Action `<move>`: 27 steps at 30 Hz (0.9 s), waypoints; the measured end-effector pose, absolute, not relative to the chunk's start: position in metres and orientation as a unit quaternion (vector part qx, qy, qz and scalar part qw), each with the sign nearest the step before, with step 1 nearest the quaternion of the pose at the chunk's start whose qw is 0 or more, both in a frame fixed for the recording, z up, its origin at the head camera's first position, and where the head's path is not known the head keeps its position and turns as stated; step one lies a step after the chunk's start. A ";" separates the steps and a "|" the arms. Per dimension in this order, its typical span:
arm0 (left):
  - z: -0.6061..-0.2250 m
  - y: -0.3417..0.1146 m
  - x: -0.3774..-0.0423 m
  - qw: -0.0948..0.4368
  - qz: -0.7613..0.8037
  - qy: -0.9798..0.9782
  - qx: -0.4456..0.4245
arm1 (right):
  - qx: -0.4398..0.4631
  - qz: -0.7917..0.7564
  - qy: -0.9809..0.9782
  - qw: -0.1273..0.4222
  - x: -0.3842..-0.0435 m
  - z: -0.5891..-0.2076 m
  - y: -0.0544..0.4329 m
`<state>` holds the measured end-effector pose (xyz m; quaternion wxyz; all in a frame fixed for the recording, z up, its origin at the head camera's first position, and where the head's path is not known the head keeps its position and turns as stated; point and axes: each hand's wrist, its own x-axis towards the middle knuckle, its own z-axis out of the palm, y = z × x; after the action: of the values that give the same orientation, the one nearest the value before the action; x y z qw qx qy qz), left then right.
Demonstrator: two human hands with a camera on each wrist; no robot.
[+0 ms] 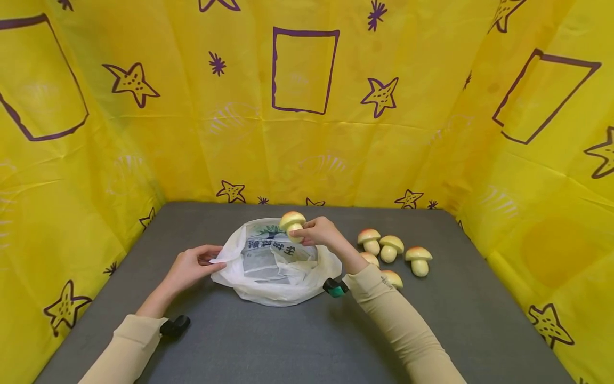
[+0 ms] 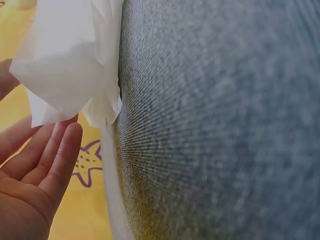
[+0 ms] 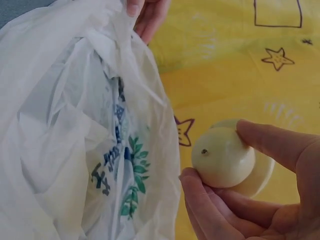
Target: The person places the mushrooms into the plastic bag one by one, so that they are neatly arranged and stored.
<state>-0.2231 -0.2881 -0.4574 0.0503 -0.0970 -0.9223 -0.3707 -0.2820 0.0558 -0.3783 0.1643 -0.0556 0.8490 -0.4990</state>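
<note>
A white plastic bag (image 1: 283, 290) lies with its mouth wide, dark lettering and a green leaf print showing inside. My left hand (image 1: 194, 264) pinches its left rim between thumb and fingers; the left wrist view shows the bag's edge (image 2: 65, 75) hanging over the fingers. Above the far right part of the opening, my right hand (image 1: 323, 234) holds a toy mushroom (image 1: 291, 221) by its stem, the yellow and orange cap upward. The right wrist view shows the pale stem end (image 3: 222, 157) between thumb and fingertips, beside the bag's printed side.
Several similar mushrooms (image 1: 419, 261) stand or lie on the grey table (image 1: 268, 341) to the right of the bag, two partly behind my right forearm. Yellow cloth walls (image 1: 307, 149) with star drawings enclose the table's back and sides.
</note>
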 end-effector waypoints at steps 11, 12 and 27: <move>-0.461 -0.291 -0.227 0.051 -0.377 -0.921 -0.084 | -0.032 -0.526 0.828 0.191 -0.292 -0.386 0.039; -0.461 -0.291 -0.227 0.051 -0.379 -0.920 -0.082 | -0.032 -0.528 0.826 0.194 -0.293 -0.387 0.037; -0.460 -0.293 -0.226 0.047 -0.388 -0.918 -0.068 | -0.011 -0.535 0.814 0.226 -0.307 -0.401 0.012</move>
<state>-0.2256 -0.2931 -0.4598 0.0467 -0.0678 -0.9180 -0.3879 -0.3067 0.0117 -0.4011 0.2257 -0.0114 0.8142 -0.5349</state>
